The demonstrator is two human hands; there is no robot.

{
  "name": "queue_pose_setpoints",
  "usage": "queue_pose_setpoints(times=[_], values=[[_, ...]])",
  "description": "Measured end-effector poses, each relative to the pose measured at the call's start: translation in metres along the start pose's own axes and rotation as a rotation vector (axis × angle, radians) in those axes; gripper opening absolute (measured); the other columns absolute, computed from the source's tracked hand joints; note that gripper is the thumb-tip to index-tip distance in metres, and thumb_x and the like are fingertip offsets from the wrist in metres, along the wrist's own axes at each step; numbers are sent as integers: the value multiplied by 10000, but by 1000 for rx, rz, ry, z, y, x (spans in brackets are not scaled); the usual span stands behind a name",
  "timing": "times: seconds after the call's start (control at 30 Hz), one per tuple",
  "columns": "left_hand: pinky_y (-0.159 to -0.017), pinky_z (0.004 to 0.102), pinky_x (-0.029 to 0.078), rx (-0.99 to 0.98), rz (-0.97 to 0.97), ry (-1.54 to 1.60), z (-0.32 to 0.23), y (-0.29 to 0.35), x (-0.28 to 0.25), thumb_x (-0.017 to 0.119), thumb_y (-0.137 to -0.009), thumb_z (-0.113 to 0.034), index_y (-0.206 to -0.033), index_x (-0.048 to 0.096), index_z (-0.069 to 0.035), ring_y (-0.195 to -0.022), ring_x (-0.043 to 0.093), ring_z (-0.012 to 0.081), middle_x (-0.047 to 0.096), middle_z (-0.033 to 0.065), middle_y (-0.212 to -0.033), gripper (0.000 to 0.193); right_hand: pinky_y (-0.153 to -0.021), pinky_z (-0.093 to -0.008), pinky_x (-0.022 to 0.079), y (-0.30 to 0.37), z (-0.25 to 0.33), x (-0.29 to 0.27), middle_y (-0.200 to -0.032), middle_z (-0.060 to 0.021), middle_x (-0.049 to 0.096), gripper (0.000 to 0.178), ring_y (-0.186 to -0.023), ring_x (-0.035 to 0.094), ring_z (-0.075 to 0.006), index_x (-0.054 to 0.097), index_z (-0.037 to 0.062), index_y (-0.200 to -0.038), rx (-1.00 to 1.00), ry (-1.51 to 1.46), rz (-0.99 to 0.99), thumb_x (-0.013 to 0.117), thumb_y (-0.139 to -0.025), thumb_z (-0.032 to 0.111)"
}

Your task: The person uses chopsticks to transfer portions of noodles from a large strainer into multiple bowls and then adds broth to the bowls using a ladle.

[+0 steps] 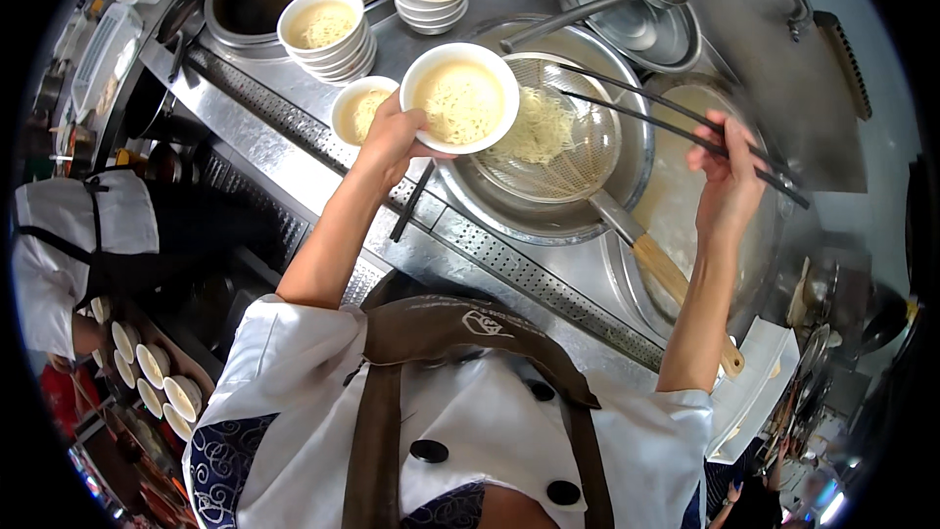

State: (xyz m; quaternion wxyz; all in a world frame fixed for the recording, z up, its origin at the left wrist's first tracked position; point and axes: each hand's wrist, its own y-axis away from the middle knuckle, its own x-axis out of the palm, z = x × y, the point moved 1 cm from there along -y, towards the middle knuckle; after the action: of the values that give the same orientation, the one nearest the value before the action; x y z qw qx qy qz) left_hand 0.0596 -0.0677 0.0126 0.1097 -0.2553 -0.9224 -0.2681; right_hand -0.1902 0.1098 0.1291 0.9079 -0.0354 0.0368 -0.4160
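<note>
My left hand (pixel 399 138) grips a white bowl (pixel 511 98) by its near left side; noodles (pixel 458 103) lie in pale broth inside it. In my right hand (pixel 729 152) is a pair of long black chopsticks (pixel 654 118), their tips slightly apart over the mesh strainer (pixel 587 152). More thin noodles (pixel 539 128) rest in the strainer, just right of the held bowl. The strainer, with its wooden handle (pixel 658 270) pointing toward me, sits across a wide metal basin (pixel 632 198). Below my left hand's bowl, another bowl of noodles (pixel 358 116) stands on the counter, partly hidden.
Stacked white bowls (pixel 338 57) and a second stack (pixel 431 12) stand behind. A metal ladle (pixel 587 18) lies across the basin's far rim beside a metal bowl (pixel 636 35). A large dark pot (pixel 284 0) is far left. A co-worker (pixel 88 226) stands left near several filled bowls (pixel 152 372).
</note>
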Motion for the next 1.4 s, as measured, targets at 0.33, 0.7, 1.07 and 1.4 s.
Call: queue_pose_setpoints(times=[0.33, 0.7, 1.07, 1.4], values=[[-497, 313, 470, 442, -572, -860, 6, -20, -112, 489, -823, -123, -986, 532, 44, -630, 616, 224, 602, 182, -703, 237, -416, -217, 452, 7, -186, 10, -809, -145, 605, 209, -467, 568, -161, 563, -42, -952, 299, -26, -214, 514, -849, 132], [-570, 385, 452, 456, -734, -1293, 26, -32, -132, 583, -796, -306, -1010, 548, -42, -662, 600, 312, 608, 152, -704, 341, -431, -275, 519, 0, -194, 8, -705, -172, 579, 151, -493, 595, -236, 545, -97, -796, 434, -125, -331, 512, -786, 51], [-613, 263, 467, 691, -475, -779, -87, -187, -67, 649, -743, -212, -1136, 455, 101, -797, 566, 174, 576, 147, -932, 538, -543, -298, 539, -16, -217, 18, -737, -162, 582, 161, -582, 594, -246, 540, -53, -826, 745, -555, -340, 500, -812, 102], [-509, 464, 556, -197, -558, -296, -52, -304, -90, 641, -672, -81, -877, 567, 81, -721, 612, 374, 578, 207, -894, 272, -655, -240, 508, -32, -104, -33, -782, -121, 597, 84, -694, 588, -179, 565, -40, -833, 426, -840, -306, 520, -793, 18]])
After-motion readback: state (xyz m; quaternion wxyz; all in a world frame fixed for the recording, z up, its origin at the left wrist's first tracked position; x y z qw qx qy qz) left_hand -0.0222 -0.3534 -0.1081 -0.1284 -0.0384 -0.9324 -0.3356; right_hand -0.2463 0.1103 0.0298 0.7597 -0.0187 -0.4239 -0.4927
